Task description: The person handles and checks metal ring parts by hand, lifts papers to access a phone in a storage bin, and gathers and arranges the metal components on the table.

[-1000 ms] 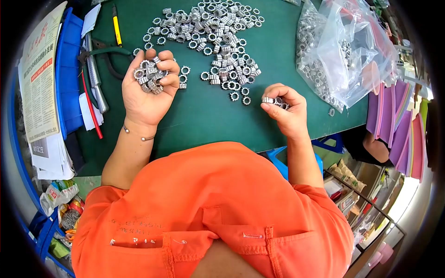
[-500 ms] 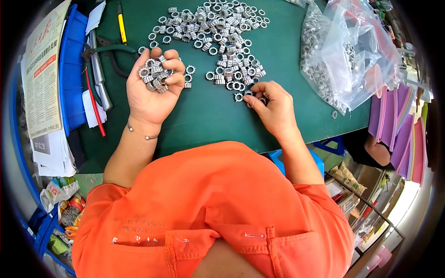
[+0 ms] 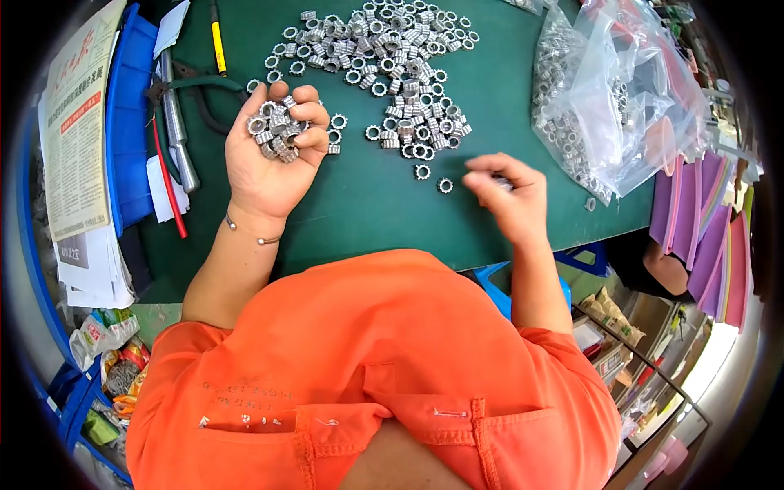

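My left hand (image 3: 273, 163) is raised palm up over the table, its fingers curled around a handful of small toothed metal rings (image 3: 278, 131). To the right of the pile, my right hand (image 3: 514, 192) hovers with bent fingers, slightly blurred. Grey metal, apparently one or more toothed rings (image 3: 502, 181), shows inside it; how many is hidden. Two loose toothed rings lie near it, one ring (image 3: 444, 185) just left of the fingertips and another ring (image 3: 421, 171) farther left. A big pile of the same rings (image 3: 400, 73) spreads across the far middle of the table.
Clear plastic bags (image 3: 604, 106) with more rings lie at the right of the green table (image 3: 367, 220). On the left are pliers (image 3: 200, 83), a yellow marker (image 3: 218, 45), a red pen (image 3: 170, 184), a blue tray (image 3: 131, 114) and a newspaper (image 3: 77, 139).
My right hand has moved right, away from the pile's lower end, with grey metal in its fingers. One ring near its earlier place now lies uncovered. My left hand stays nearly still.
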The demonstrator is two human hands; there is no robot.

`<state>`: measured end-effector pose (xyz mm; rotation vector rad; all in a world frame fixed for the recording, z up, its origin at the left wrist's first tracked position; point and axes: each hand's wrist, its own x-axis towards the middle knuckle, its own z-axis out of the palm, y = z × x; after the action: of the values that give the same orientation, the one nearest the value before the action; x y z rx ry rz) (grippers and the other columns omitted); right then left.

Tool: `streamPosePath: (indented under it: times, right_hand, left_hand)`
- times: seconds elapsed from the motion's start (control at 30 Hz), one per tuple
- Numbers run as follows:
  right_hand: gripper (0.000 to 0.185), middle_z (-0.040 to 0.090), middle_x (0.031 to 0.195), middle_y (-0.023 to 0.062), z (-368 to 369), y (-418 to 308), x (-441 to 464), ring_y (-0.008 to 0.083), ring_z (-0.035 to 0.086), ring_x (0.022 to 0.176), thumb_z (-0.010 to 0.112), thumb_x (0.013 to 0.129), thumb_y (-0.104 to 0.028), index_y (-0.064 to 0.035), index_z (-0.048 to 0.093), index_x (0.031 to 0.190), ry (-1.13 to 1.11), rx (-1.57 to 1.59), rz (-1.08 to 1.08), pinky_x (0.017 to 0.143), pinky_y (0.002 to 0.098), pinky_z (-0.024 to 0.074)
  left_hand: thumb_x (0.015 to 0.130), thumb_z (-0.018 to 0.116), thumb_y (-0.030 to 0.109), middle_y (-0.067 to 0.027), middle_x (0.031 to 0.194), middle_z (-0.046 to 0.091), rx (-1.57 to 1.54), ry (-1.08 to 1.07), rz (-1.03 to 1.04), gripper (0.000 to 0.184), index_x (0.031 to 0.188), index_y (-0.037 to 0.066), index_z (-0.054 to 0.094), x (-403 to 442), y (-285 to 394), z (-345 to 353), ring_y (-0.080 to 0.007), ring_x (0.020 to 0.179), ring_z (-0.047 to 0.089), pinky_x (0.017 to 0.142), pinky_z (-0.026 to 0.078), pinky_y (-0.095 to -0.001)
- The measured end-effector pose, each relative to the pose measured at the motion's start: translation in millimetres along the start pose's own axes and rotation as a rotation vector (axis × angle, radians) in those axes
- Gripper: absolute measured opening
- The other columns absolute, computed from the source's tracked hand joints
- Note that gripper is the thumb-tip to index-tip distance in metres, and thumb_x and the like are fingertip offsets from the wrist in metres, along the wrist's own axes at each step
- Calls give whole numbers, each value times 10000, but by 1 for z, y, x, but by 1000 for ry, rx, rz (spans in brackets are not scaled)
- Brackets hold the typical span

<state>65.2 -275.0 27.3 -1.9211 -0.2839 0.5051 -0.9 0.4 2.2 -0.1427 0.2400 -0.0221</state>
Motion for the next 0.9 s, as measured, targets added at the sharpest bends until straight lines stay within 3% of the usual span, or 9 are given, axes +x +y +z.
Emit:
streamPosePath:
  times: [0.03,0.13,0.3,0.63,0.7,0.73,0.8,0.83,0.9]
  right_hand:
    - [304,533,681,18,1,3,1,127,526,594,750,696,-104,-43,635,970,-71,-298,-237,547,247,432]
    - [248,542,728,79,15,4,-6,200,542,617,727,704,-95,-31,625,920,-115,-478,-295,573,312,458]
    - [220,553,813,70,15,3,-3,202,555,764,724,653,25,-33,592,819,-32,-240,-362,649,288,456]
    - [271,548,811,-2,16,13,-7,73,511,702,739,666,22,-39,561,862,6,7,-170,574,211,433]
    - [219,532,798,26,8,12,-8,97,487,657,688,705,26,-39,557,867,-149,618,172,476,198,383]
    - [108,510,781,57,8,15,-4,114,455,600,610,767,-3,-29,552,855,-247,1076,151,408,185,313]
    - [41,496,784,68,12,8,2,125,428,556,545,822,-51,-16,544,843,-274,1211,92,395,193,300]
    - [48,508,760,80,13,5,3,123,436,545,547,825,-51,-11,548,799,-229,1135,92,392,193,292]
    - [79,532,677,41,20,2,5,125,500,557,646,782,-74,-14,603,753,-73,448,48,444,219,376]
  left_hand:
    - [926,456,248,-89,939,468,3,2,1,208,909,64,552,0,0,0,-174,797,500,580,416,-293]
    - [927,454,249,-90,940,471,9,-15,-4,211,909,63,553,0,0,-1,-174,796,501,579,416,-291]
    - [929,449,249,-90,941,469,12,-3,2,214,911,62,552,0,-1,-1,-171,795,501,574,415,-286]
    - [928,451,248,-84,941,466,13,-14,6,207,914,63,544,0,-2,-2,-168,793,500,573,418,-289]
    - [927,452,248,-85,943,469,8,-15,4,206,917,64,543,0,-2,-1,-169,794,501,573,418,-289]
    - [927,452,248,-86,944,472,2,-16,2,205,919,64,543,0,-2,-1,-170,795,502,574,419,-290]
    - [926,453,248,-89,946,475,4,-19,6,204,922,65,542,1,-2,-2,-172,795,503,574,418,-290]
    - [926,454,249,-92,947,479,8,-18,7,202,926,66,541,1,-1,-3,-174,796,504,574,418,-290]
    - [925,455,250,-93,947,481,9,-8,12,202,928,67,540,0,-1,-4,-175,796,505,574,418,-290]
